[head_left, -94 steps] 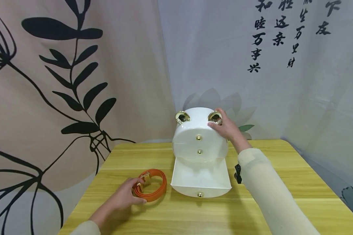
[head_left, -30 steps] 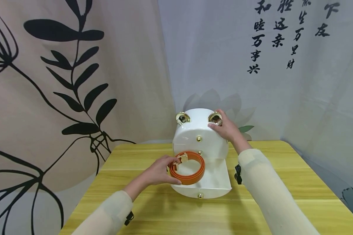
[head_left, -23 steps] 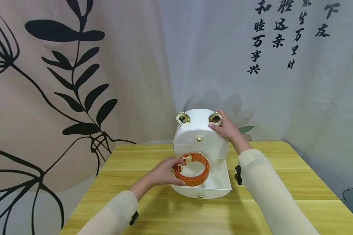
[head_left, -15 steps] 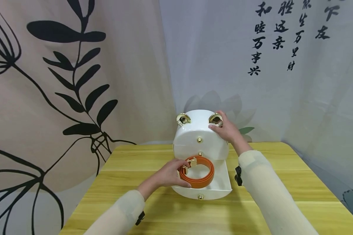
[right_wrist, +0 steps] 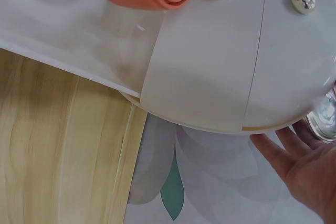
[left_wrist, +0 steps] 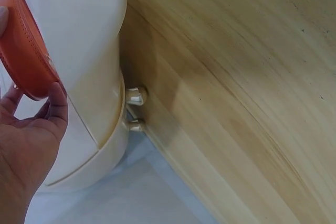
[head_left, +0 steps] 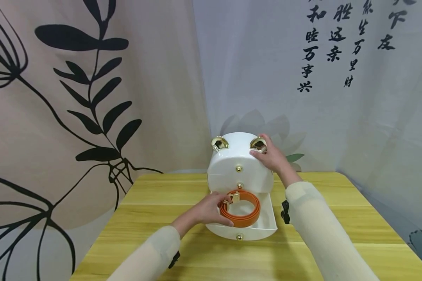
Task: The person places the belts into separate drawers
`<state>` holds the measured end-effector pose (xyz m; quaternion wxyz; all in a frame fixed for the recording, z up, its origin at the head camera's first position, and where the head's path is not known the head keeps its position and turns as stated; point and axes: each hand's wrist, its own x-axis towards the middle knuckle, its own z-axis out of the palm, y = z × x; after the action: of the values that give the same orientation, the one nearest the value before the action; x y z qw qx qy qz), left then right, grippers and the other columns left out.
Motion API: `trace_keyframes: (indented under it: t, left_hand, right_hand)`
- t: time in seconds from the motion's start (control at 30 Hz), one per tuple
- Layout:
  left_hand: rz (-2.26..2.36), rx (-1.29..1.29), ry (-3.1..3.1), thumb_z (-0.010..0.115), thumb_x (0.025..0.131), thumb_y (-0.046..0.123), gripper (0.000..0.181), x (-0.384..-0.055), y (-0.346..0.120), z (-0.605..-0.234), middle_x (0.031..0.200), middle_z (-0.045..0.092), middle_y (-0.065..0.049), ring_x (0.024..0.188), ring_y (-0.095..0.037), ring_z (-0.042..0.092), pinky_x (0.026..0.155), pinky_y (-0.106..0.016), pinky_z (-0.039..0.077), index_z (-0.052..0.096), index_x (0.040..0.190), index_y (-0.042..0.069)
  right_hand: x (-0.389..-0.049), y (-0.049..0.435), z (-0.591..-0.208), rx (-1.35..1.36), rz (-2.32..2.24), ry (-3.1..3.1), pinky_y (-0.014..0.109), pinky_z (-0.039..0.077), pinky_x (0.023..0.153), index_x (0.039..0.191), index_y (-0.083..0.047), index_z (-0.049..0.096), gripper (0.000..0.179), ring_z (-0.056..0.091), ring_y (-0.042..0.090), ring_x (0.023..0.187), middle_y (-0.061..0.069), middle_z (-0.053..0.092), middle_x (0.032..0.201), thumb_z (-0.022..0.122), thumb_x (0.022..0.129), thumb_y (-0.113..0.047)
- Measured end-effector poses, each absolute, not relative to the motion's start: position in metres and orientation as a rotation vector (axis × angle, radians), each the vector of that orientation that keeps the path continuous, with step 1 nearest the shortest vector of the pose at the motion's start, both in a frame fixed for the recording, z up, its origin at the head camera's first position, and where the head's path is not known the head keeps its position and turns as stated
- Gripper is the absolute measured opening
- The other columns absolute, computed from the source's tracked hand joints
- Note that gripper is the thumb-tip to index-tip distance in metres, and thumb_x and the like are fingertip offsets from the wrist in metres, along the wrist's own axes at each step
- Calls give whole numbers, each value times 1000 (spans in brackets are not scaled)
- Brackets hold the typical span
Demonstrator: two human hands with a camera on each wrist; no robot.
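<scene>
My left hand (head_left: pixel 212 210) pinches a coiled orange belt (head_left: pixel 251 221) with a gold buckle, thumb at its lower edge and fingers at the buckle. The coil is over the pulled-out bottom drawer (head_left: pixel 267 214) of a white, round-topped drawer box (head_left: pixel 240 173). From the left wrist, the belt (left_wrist: pixel 26 51) shows edge-on between thumb and fingers. My right hand (head_left: pixel 272 158) grips the box's upper right corner by a gold ear-like ring (head_left: pixel 258 143), thumb in front. In the right wrist view its fingers lie against the box's side.
The box stands near the back of a wooden table (head_left: pixel 161 187), with the wall cloth (head_left: pixel 172 97) close behind it. Gold round knobs (head_left: pixel 238 168) sit on the drawer fronts. A second gold ring (head_left: pixel 219 143) is at the upper left of the box.
My left hand has lifted the belt from the table left of the box and carried it right over the open drawer, lately moving slightly lower. My right hand has stayed on the box.
</scene>
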<state>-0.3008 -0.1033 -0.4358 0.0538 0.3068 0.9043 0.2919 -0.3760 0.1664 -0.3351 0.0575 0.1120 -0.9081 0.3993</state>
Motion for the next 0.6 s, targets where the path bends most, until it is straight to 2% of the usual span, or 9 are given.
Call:
trace_keyframes:
  t: [0.33,0.6]
  left_hand:
    - [866,856,2745,91,66,45,59,-305,-94,-445,110,55,3,99,-13,50,83,-30,44,62,114,24]
    - [866,913,2747,92,66,41,58,-312,-87,-451,103,58,5,95,-12,50,81,-28,43,64,111,16]
  right_hand:
    - [-375,165,-335,356,1194,-2744,63,41,97,157,-21,12,77,51,49,120,32,45,140,58,99,-43]
    - [-375,166,-335,361,1196,-2758,63,40,98,158,-21,9,79,50,50,121,34,44,140,57,99,-44]
